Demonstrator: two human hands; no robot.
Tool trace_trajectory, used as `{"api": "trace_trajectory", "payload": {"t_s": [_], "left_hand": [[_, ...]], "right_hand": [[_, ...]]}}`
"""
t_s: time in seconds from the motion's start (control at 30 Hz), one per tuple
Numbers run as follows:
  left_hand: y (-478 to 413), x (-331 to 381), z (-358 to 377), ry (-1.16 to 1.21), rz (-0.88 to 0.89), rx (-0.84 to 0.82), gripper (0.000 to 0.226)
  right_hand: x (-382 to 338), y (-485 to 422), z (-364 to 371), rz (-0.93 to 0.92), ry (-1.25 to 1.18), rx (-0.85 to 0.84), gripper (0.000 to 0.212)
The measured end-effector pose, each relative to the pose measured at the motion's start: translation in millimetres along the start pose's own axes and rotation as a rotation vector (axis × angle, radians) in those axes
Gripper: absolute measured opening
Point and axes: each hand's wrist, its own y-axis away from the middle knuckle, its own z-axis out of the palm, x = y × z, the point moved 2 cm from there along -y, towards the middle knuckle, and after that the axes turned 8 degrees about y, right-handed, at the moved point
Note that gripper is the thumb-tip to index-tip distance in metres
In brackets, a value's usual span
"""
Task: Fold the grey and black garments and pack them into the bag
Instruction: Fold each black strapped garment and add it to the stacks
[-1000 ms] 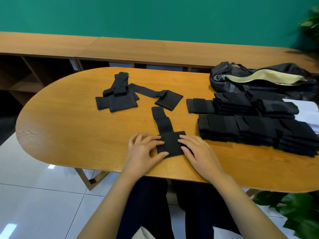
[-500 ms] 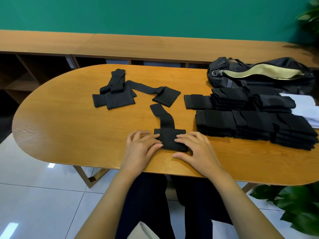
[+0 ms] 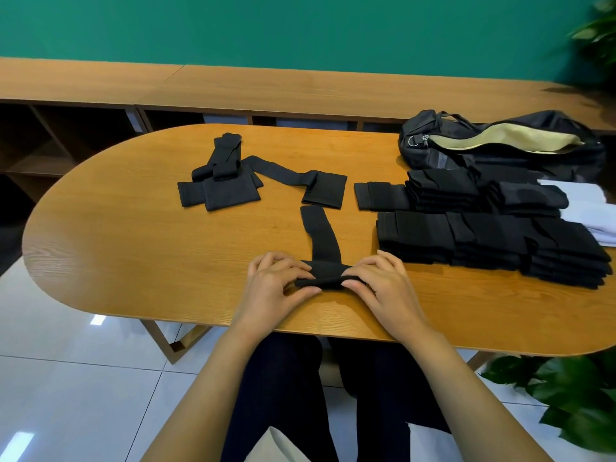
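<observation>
Black garment (image 3: 320, 238) lay at near desk (image 3: 133, 255) edge. Left hand (image 3: 275, 288), right hand (image 3: 383, 286): each grip pinched on near hem, lifting it for fold. Bag (image 3: 426, 151) gaped far right, ready for packing.

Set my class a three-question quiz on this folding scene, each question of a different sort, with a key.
1. True or false: the left hand and right hand both pinch the black garment.
2. The bag lies at which part of the table? A far right; B far left; C near edge.
3. Fill in: the folded stacks lie to the garment's ___.
Key: 1 true; 2 A; 3 right.
</observation>
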Motion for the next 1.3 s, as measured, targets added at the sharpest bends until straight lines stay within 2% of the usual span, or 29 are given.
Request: {"api": "trace_trajectory", "payload": {"t_s": [0.13,0.33,0.47,0.6,0.7,0.73,0.93,1.03,1.2,1.3], "left_hand": [[1,1,-1,0.015,0.023,0.041,0.053],[0,2,-3,0.050,0.004,0.043,0.043],[-1,3,-3,0.080,-0.011,0.034,0.049],[1,0,-3,0.110,-0.020,0.070,0.035],[2,-1,-4,0.153,-0.108,0.081,0.064],[2,-1,-4,0.158,-0.123,0.081,0.067],[0,4,-7,0.112,-0.107,0.093,0.024],[2,4,-8,0.139,-0.127,0.136,0.012],[4,0,-8,0.103,-0.171,0.191,0.013],[3,0,-8,0.111,-0.185,0.207,0.027]], "right_hand": [[-3,1,-5,-0.001,-0.021,0.039,0.022],[-1,2,-3,0.061,-0.040,0.024,0.014],[1,3,-2,0.111,-0.093,0.023,0.027],[4,4,0,0.163,-0.097,-0.020,0.046],[5,3,1,0.164,-0.058,-0.010,0.049],[5,2,1,0.173,-0.061,-0.016,0.051],[7,1,0,0.237,-0.126,-0.009,0.043],[7,1,0,0.247,-0.130,-0.022,0.050],[8,-1,4,0.253,-0.097,-0.101,0.040],[6,-3,3,0.265,-0.119,-0.091,0.050]]}}
